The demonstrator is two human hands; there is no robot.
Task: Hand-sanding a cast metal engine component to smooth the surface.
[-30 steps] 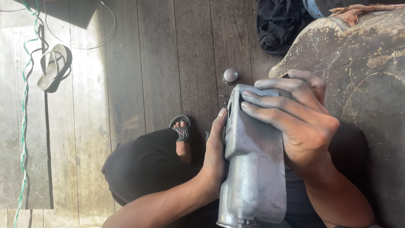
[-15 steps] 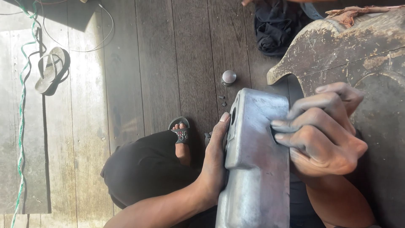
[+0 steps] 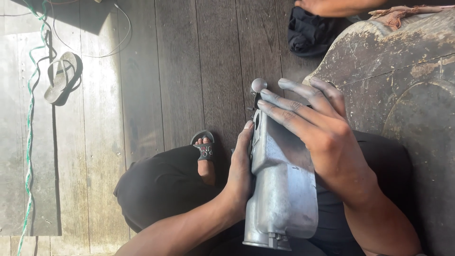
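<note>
1. grey cast metal housing (image 3: 284, 189) rests on the lap, above the plank floor (image 3: 189, 71).
2. left hand (image 3: 239, 170) cups its left edge, fingers hidden.
3. right hand (image 3: 322, 137) lies flat on top, fingers spread.
4. likely rigid, heavy, dusty-slick; grip by long edges.

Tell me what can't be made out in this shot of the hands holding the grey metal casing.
Head view only:
- Left hand: its fingers are hidden behind the grey metal casing.
- Underside of the casing: faces away from the camera.
- The casing's top face: partly covered by the right hand.
- Large worn drum: cut off by the right edge.
- Another person's hand: cut off by the top edge.
- Dark cloth: too dark to identify.
</note>
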